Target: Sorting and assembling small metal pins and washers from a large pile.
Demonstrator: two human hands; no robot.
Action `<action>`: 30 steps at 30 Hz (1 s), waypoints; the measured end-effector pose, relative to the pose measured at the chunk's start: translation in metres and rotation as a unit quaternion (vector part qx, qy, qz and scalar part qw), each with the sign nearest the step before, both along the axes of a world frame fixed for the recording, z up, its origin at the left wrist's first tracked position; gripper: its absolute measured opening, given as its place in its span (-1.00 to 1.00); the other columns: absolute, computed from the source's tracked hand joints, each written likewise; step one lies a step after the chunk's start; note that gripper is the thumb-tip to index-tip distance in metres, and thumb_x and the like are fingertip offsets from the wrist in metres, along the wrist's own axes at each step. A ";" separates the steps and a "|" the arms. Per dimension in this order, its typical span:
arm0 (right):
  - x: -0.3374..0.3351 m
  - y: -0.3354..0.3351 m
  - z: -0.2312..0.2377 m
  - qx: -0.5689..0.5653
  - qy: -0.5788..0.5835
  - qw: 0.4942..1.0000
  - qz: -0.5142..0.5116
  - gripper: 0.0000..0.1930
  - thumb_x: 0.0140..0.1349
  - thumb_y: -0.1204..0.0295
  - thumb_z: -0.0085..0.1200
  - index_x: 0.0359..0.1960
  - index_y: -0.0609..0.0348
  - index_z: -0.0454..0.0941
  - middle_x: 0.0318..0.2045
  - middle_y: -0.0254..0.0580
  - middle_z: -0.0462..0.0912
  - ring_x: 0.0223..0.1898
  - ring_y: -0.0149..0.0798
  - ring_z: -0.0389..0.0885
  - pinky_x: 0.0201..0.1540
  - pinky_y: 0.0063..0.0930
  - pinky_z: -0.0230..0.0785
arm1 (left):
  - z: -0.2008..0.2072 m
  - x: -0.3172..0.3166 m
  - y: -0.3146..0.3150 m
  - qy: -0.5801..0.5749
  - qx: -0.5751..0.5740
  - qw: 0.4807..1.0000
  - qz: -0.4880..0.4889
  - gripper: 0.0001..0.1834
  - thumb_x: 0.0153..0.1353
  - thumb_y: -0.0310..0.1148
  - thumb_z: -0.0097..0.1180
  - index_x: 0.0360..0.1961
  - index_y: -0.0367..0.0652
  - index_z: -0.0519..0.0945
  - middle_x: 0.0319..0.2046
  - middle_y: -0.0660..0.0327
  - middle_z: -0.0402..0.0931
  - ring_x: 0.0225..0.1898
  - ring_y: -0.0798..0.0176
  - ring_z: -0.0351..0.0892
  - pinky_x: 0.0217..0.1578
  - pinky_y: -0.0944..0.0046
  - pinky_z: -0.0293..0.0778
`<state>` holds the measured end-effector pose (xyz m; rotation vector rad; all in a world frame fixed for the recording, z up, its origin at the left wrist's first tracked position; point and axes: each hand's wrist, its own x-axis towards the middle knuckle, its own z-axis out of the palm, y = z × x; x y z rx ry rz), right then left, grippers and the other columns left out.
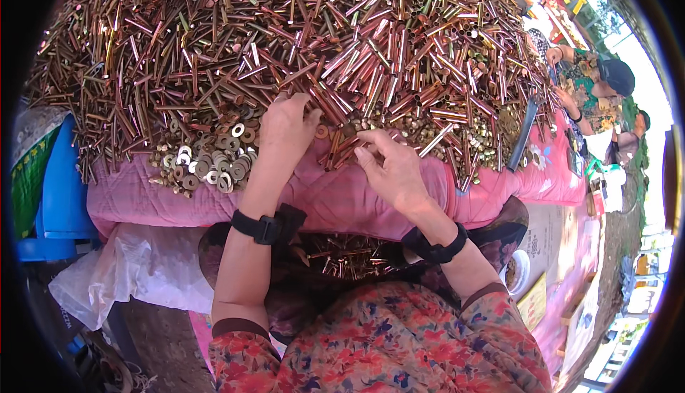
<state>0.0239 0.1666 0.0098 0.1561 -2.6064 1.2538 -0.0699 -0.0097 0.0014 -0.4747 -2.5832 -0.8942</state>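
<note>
A large heap of copper-coloured metal tubes (385, 50) covers the table in front of me. My left hand (287, 123) is at the heap's near edge, fingers curled inward; what they hold, if anything, is hidden. To its right, my right hand (391, 170) is bent with thumb and forefinger close together over a few loose tubes (337, 152). I cannot make out what is between them. Beside my left wrist lies a pile of flat metal washers (207, 163). Small brass-coloured pieces (479, 139) are spread to the right of my right hand.
Pink quilted cloth (171, 199) covers the table's near edge. A dark flat bar (524, 136) leans at the right. More tubes (349, 256) lie below, between my knees. Blue plastic (58, 179) and a clear sheet (143, 261) are at left. Another person (596, 82) works at far right.
</note>
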 end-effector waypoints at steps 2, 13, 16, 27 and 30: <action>0.000 -0.002 -0.002 0.012 -0.005 1.000 0.001 -0.77 0.14 0.37 0.07 -0.17 0.14 0.48 -0.51 -0.09 0.62 -0.43 -0.05 0.62 -0.39 -0.29 0.42 | -0.001 -0.004 0.007 -0.015 -0.029 0.999 -0.011 -0.53 -0.04 -0.18 0.29 -0.14 -0.22 0.52 -0.41 -0.14 0.51 -0.37 -0.19 0.52 -0.35 0.01 0.46; 0.007 0.007 -0.004 0.019 -0.040 0.999 -0.016 -0.77 0.13 0.36 0.05 -0.19 0.14 0.47 -0.52 -0.08 0.62 -0.44 -0.03 0.61 -0.40 -0.26 0.41 | 0.005 -0.017 0.015 -0.063 -0.160 0.984 0.049 -0.70 0.14 -0.10 0.03 -0.32 -0.13 0.48 -0.45 -0.02 0.53 -0.40 -0.16 0.56 -0.41 -0.08 0.46; 0.008 0.008 -0.008 0.024 -0.045 0.999 -0.013 -0.78 0.14 0.35 0.05 -0.19 0.13 0.47 -0.52 -0.09 0.61 -0.44 -0.02 0.60 -0.40 -0.25 0.41 | 0.006 -0.019 0.011 -0.054 -0.188 0.980 0.042 -0.81 0.11 -0.23 0.02 -0.33 -0.09 0.51 -0.44 -0.01 0.53 -0.42 -0.14 0.56 -0.42 -0.06 0.47; 0.006 0.006 -0.004 0.034 -0.029 0.999 -0.015 -0.81 0.13 0.34 0.04 -0.23 0.09 0.48 -0.52 -0.08 0.60 -0.45 -0.01 0.59 -0.41 -0.24 0.40 | 0.000 -0.002 0.001 -0.089 -0.124 0.988 0.032 -0.71 -0.09 -0.36 0.18 -0.26 -0.12 0.55 -0.53 0.00 0.55 -0.45 -0.01 0.58 -0.39 0.10 0.48; -0.004 0.004 0.003 0.053 -0.009 0.999 0.000 -0.85 0.11 0.35 0.05 -0.31 0.10 0.52 -0.50 -0.09 0.59 -0.42 -0.03 0.57 -0.37 -0.25 0.40 | 0.006 0.013 -0.010 -0.144 0.029 0.989 -0.025 -0.65 -0.14 -0.43 0.21 -0.22 -0.16 0.56 -0.59 0.02 0.54 -0.53 0.09 0.56 -0.45 0.22 0.43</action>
